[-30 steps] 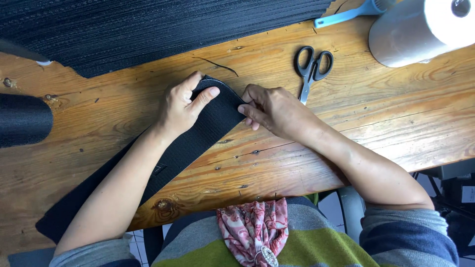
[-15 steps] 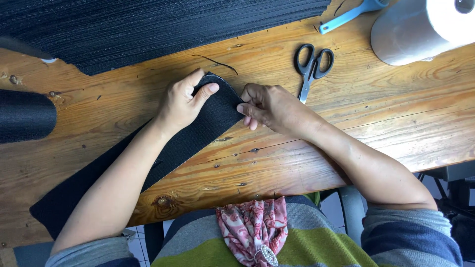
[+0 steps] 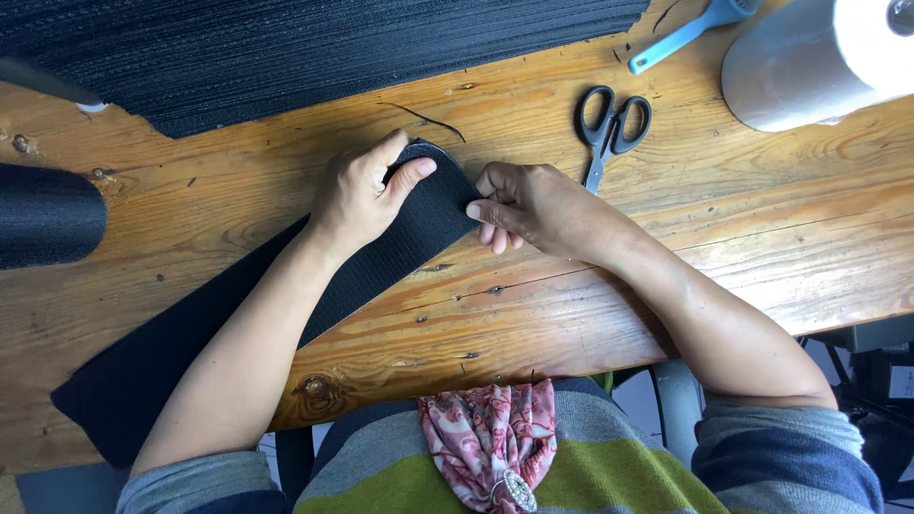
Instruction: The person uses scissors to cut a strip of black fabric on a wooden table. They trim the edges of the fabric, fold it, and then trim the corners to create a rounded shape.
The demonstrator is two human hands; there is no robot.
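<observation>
**Both hands on black fabric strip**

I see the black fabric strip (image 3: 381, 257) lying diagonally across the wooden table (image 3: 762, 247), its far end folded over w/ the lower end near the table's front edge. Left hand (image 3: 357, 195) presses on the folded end, thumb and fingers closed over it. Right hand (image 3: 533, 205) pinches the strip's edge, I think; fingertips partly hidden. Black scissors (image 3: 609, 128) lie just beyond the right hand. White roll (image 3: 819, 57) sits at top right, dark fabric stack (image 3: 286, 48) along the back.

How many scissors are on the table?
1. The black-handled scissors lie on the wooden table, just beyond the right hand and near the big white roll. More could be hidden outside the picture.
</observation>
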